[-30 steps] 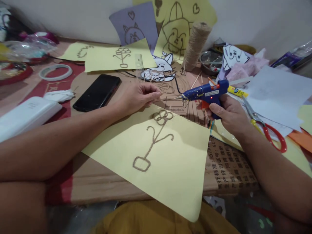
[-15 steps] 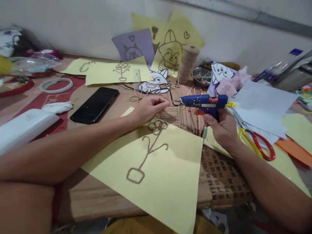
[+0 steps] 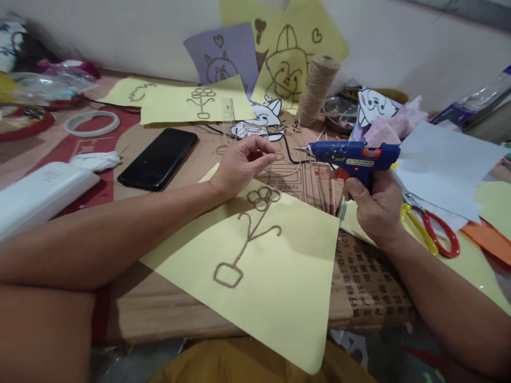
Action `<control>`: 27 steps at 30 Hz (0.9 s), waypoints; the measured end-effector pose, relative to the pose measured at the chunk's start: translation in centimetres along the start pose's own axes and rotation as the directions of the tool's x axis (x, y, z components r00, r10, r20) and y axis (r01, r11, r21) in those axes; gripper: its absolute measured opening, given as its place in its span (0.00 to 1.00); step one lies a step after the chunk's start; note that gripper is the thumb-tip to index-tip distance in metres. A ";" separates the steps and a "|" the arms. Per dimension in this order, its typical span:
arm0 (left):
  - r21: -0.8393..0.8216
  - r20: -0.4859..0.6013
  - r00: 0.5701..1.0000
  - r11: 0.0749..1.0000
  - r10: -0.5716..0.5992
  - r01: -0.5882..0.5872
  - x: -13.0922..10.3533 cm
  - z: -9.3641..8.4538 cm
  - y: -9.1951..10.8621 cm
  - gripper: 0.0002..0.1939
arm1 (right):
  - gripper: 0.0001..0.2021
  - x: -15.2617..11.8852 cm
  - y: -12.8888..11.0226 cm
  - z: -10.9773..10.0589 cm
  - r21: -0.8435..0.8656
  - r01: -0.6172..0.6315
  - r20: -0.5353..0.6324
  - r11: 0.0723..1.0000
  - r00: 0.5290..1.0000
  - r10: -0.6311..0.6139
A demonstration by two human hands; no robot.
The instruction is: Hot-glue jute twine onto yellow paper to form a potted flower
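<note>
Between the thumb and fingertips of my left hand (image 3: pixel 248 160) is a short bit of brown twine (image 3: pixel 279 156), small in view. My right hand (image 3: pixel 380 213) grips a blue hot glue gun (image 3: pixel 339 152), its metal nozzle pointing left, a little apart from the left fingertips. Beneath the left hand, a yellow sheet of paper (image 3: pixel 291 282) lies tilted over the front edge. A twine flower in a pot (image 3: pixel 249 239) is stuck on it, with round petals at the top.
A twine spool (image 3: pixel 318 90) stands behind the glue gun, near propped twine pictures. To the left are a black phone (image 3: pixel 158 158), a tape roll (image 3: pixel 91 123) and a white case (image 3: pixel 48 194). Red and yellow-handled scissors (image 3: pixel 439 231) and white paper (image 3: pixel 451 165) lie to the right.
The glue gun in my right hand has moved right, so its nozzle is away from my left fingertips. My left hand keeps its pinch. The whole view has shifted slightly.
</note>
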State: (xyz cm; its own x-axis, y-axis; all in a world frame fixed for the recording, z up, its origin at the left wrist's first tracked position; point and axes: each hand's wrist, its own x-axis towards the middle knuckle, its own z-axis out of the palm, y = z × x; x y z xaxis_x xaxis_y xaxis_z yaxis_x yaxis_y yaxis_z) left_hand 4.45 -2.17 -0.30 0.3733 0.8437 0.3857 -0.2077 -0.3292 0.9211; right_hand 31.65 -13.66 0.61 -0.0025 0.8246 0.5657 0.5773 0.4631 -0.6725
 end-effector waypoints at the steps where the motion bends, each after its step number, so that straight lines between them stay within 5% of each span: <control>1: 0.007 -0.005 1.000 1.000 0.011 -0.011 0.0 -0.1 -0.1 0.16 | 0.13 0.0 -0.1 0.2 0.022 0.011 -0.027 1.000 1.000 -0.010; 13: -0.053 -0.012 0.995 0.994 -0.098 0.097 -0.1 0.0 0.0 0.16 | 0.14 -0.4 0.3 0.4 0.004 -0.016 -0.004 1.000 1.000 0.016; 27: 0.000 -0.002 0.997 0.997 -0.074 0.074 0.0 0.0 -0.2 0.13 | 0.16 -0.4 0.7 0.5 -0.017 -0.025 -0.012 1.000 1.000 0.024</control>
State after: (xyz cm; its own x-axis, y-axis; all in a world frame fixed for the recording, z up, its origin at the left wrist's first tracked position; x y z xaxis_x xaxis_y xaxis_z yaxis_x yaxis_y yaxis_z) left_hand 4.49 -2.08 -0.50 0.3855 0.8667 0.3164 -0.1791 -0.2661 0.9472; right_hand 31.64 -13.52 -0.28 0.0218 0.8315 0.5550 0.5912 0.4370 -0.6779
